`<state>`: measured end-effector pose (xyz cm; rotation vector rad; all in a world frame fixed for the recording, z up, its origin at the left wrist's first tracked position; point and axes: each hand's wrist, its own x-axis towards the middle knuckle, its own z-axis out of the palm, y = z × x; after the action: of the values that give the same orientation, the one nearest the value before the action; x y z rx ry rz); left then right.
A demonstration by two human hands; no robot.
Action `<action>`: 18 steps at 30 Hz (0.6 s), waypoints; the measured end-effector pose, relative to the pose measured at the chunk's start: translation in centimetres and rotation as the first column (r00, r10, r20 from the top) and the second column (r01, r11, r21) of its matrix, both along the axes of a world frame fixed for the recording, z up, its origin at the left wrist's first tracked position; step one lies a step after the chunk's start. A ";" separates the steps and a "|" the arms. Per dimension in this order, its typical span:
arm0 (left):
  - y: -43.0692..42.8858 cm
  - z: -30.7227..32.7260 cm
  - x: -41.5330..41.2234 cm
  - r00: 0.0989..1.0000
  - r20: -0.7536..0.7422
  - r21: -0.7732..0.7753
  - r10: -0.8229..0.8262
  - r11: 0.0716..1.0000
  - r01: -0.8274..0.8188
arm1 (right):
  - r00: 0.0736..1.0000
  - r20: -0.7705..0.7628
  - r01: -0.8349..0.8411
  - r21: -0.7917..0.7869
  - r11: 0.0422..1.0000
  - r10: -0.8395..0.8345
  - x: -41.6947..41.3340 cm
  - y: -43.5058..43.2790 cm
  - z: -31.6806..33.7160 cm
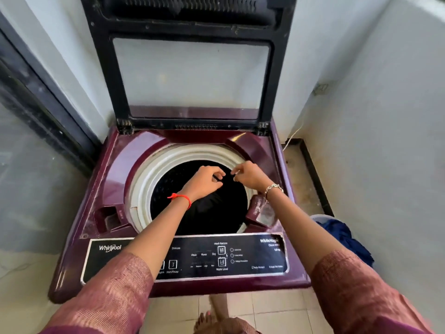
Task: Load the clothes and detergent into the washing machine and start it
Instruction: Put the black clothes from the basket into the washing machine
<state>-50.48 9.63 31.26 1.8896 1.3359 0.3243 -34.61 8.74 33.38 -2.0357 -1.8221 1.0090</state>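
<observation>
While we lean over the maroon top-loading washing machine (72, 268), its black-framed glass lid (190, 75) stands upright at the back and both our hands meet above the dark drum (168, 189). Inside the white plastic tub ring (144, 179), the black garment (212, 209) hangs in folds from our fingers down into the drum, directly below and between the two hands.

Our left hand (204, 180), with a red thread bracelet (181, 197) at the wrist, has its fingers curled inward, thumb and forefinger drawn together on the garment's upper edge. Our right hand (250, 175), wearing a silver chain bracelet (273, 189), mirrors it just beside, fingertips bunched tight on the same edge near the ring's right side. Black cloth against the black drum makes the exact line of that edge hard to see.

Nearer to us lies the black control panel (240, 259) with white lettering, crossed by both forearms in pinkish woven sleeves (115, 290). To the right of the machine, on the tiled floor (272, 312), a pale bucket (321, 216) holds crumpled blue cloth (342, 235), well apart from our hands.
</observation>
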 end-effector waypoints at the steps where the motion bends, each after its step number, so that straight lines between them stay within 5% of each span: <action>1: -0.3 0.8 0.9 0.999 0.033 0.035 -0.010 0.999 0.009 | 0.999 -0.016 0.051 0.074 0.996 -0.050 0.6 -0.8 0.8; 8: -3.3 4.2 7.8 0.970 0.109 0.315 -0.216 0.933 0.172 | 0.932 -0.112 0.360 0.395 0.845 -0.345 6.4 -8.6 3.5; 18: -7.9 3.8 20.4 0.843 -0.051 0.184 -0.536 0.824 0.535 | 0.756 -0.137 0.650 0.266 0.711 -0.640 18.0 -18.3 0.0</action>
<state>-30.06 1.72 35.01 2.3322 0.7317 0.1660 -16.57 -9.52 33.43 -2.1743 -0.9949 0.5126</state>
